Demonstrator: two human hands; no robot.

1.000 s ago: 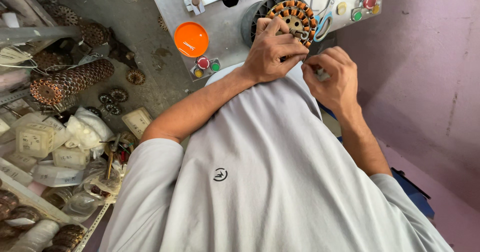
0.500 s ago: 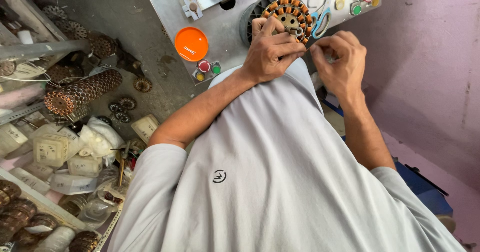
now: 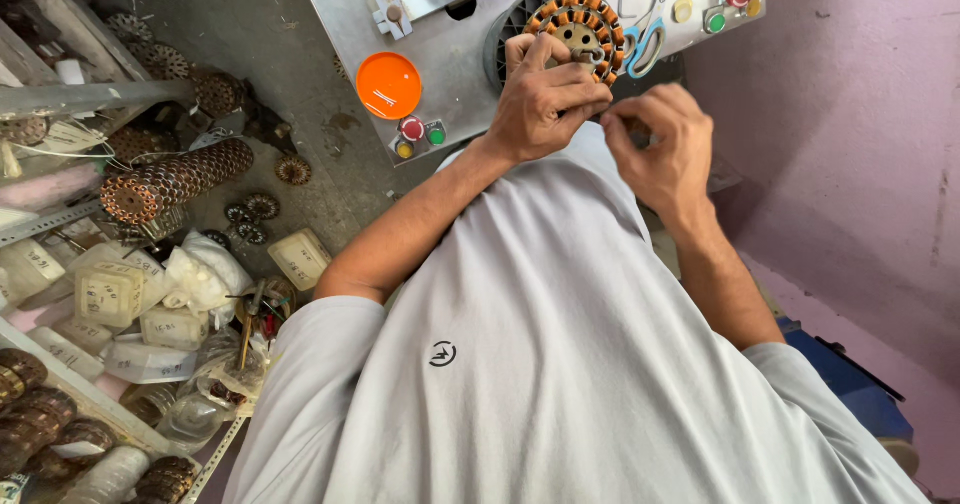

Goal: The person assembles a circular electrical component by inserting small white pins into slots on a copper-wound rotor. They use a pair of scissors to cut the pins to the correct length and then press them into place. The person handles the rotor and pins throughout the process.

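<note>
A round stator (image 3: 578, 26) with orange-brown copper windings sits on the grey metal machine panel (image 3: 470, 59). My left hand (image 3: 545, 99) rests against the stator's lower edge, fingers curled on its rim. My right hand (image 3: 660, 149) hovers just right of and below the stator with fingertips pinched together; whatever it pinches is too thin to make out. Blue-handled scissors (image 3: 645, 34) hang on the panel beside the stator.
The panel carries an orange round disc (image 3: 388, 85) and small red, yellow and green buttons (image 3: 415, 136). A stacked row of wound stators (image 3: 170, 179) lies at left, with boxes and bags (image 3: 150, 304) on shelves. A pink wall (image 3: 860, 144) stands at right.
The view has shifted slightly. My right hand has dropped a little lower and away from the stator; my left hand stays on the stator's lower rim.
</note>
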